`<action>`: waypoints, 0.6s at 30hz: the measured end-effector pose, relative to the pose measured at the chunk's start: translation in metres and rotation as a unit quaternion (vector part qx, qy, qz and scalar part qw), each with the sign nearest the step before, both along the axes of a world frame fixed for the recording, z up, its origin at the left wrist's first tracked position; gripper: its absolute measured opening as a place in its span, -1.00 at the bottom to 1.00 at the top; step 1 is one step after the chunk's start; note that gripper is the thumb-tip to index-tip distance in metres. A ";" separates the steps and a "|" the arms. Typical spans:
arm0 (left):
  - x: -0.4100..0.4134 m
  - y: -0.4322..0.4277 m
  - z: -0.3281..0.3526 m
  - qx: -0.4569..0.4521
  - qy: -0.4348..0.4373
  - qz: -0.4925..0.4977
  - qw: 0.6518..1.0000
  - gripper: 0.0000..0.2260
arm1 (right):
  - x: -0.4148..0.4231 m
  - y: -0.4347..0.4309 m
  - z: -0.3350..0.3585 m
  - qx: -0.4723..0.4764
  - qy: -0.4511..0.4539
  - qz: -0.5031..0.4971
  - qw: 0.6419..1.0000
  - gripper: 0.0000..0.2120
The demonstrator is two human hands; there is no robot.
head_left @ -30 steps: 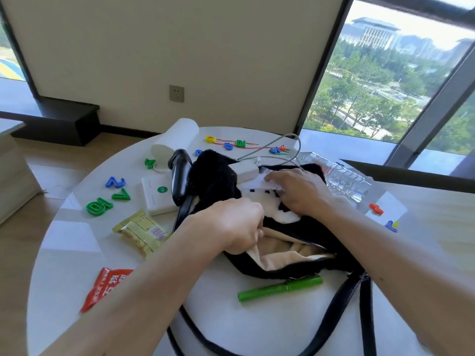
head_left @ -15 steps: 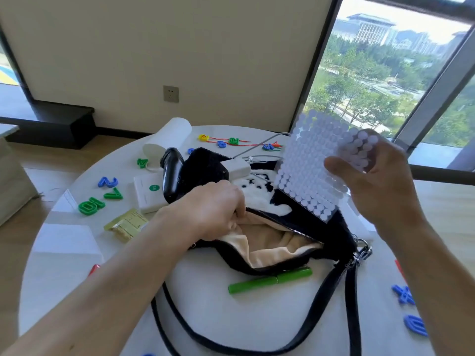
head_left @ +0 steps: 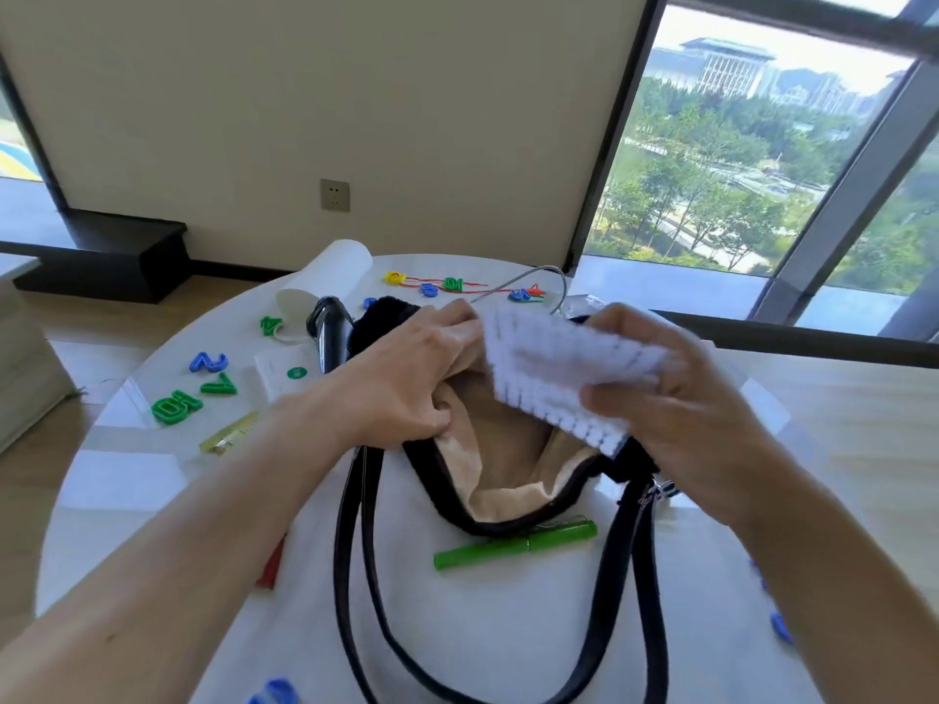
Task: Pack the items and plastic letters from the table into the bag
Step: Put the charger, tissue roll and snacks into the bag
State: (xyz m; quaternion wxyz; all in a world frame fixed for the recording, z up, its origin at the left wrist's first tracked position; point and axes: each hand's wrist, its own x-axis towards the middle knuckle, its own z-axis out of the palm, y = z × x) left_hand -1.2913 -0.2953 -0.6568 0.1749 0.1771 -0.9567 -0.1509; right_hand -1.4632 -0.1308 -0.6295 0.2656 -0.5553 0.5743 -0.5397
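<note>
A black fuzzy bag (head_left: 513, 520) with beige lining lies open in the middle of the round white table (head_left: 508, 627). My left hand (head_left: 406, 378) grips the bag's far-left rim and holds the mouth open. My right hand (head_left: 676, 398) grips a white bumpy plastic sheet (head_left: 564, 373), tilted with its lower edge right over the bag's opening. A green pen (head_left: 513, 545) lies just in front of the bag. Green and blue plastic numbers (head_left: 198, 386) sit at the left. More coloured letters on a red string (head_left: 442, 286) lie at the far edge.
A black handheld device (head_left: 330, 332), a white box (head_left: 284, 370), a white roll (head_left: 330, 276) and a yellow snack packet (head_left: 228, 437) lie left of the bag. A red packet (head_left: 269, 566) peeks from under my left arm. Blue letters (head_left: 777, 627) lie at the right, one (head_left: 274, 691) near the front edge.
My right hand lifted the bumpy sheet from the right of the table, then brought it down and left to the bag's mouth. My left hand pulled the opening wider.
</note>
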 end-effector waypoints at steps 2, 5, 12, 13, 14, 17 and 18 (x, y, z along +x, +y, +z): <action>0.002 0.000 0.003 0.020 0.003 -0.012 1.000 -0.36 | 0.008 -0.005 -0.009 0.023 0.140 -0.036 0.989 -0.65; 0.005 0.000 0.008 0.056 0.000 -0.010 0.998 -0.22 | 0.023 -0.007 -0.019 0.043 0.312 -0.093 0.944 -0.54; 0.003 0.001 0.012 0.043 -0.006 -0.010 0.999 -0.15 | 0.056 -0.037 -0.059 0.111 0.518 -0.098 0.843 -0.62; 0.002 0.002 0.012 0.037 -0.006 -0.013 0.999 -0.15 | 0.057 -0.048 -0.064 0.126 0.538 -0.112 0.826 -0.62; 0.001 0.002 0.011 0.031 -0.007 -0.012 0.999 -0.15 | 0.056 -0.060 -0.068 0.134 0.547 -0.130 0.816 -0.66; 0.002 0.003 0.013 0.022 -0.004 -0.007 1.000 -0.13 | 0.046 -0.098 -0.073 0.176 0.590 -0.156 0.772 -0.74; 0.002 0.004 0.014 0.021 0.000 -0.009 1.000 -0.12 | 0.043 -0.109 -0.075 0.184 0.610 -0.152 0.756 -0.71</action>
